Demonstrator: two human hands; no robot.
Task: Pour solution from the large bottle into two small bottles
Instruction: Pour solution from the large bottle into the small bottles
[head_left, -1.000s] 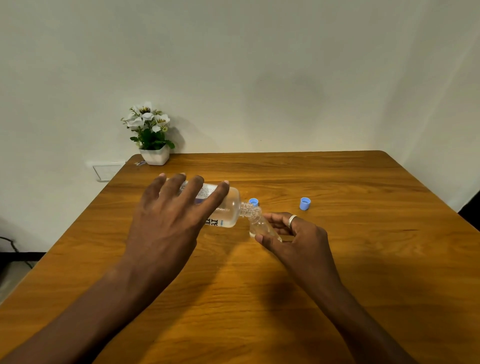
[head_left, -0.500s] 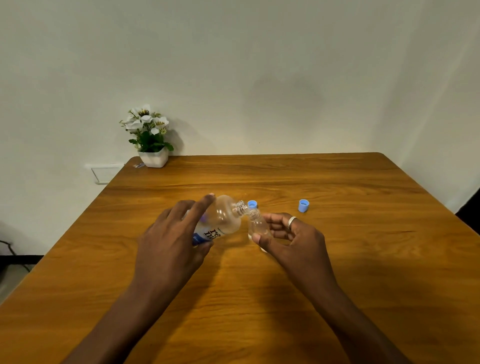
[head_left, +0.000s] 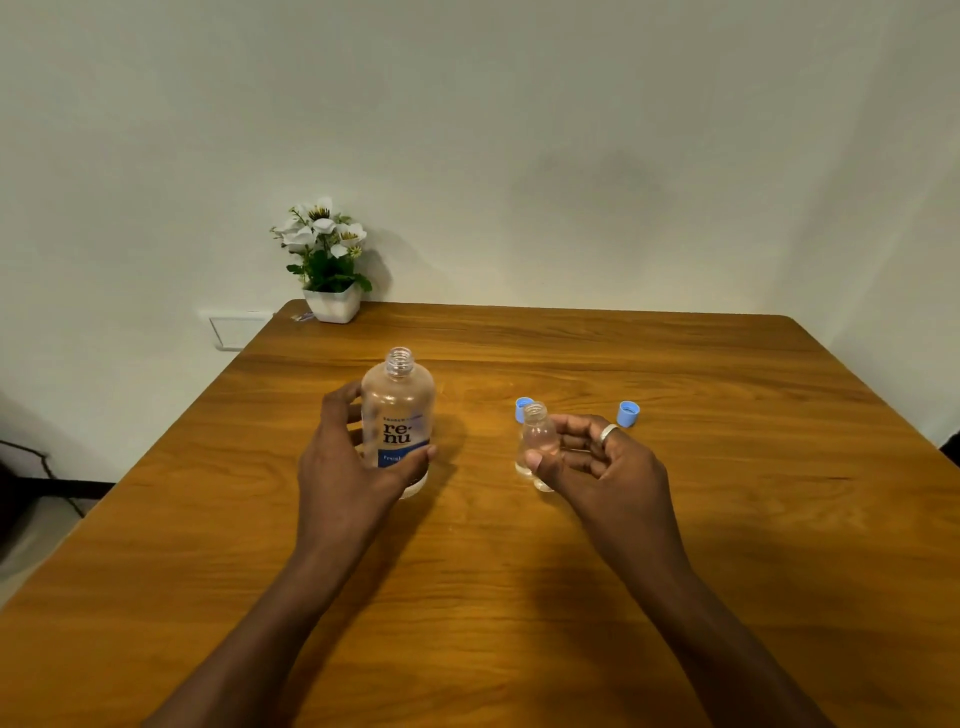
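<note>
Two hands gripping | left hand (head_left: 347, 457): large bottle (head_left: 398, 410) upright (uncapped) | right hand (head_left: 597, 457): small bottle (head_left: 535, 441) upright

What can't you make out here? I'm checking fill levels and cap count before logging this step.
All in the head view:
- Small bottle: lower body hidden by the right hand, so the level is unreadable; whether a second one stands behind it is unclear.
- Large bottle: base covered by the left hand; clear liquid is hard to judge.
- Its cap: not in view.
- Blue cap: partly behind the small bottle.
</note>
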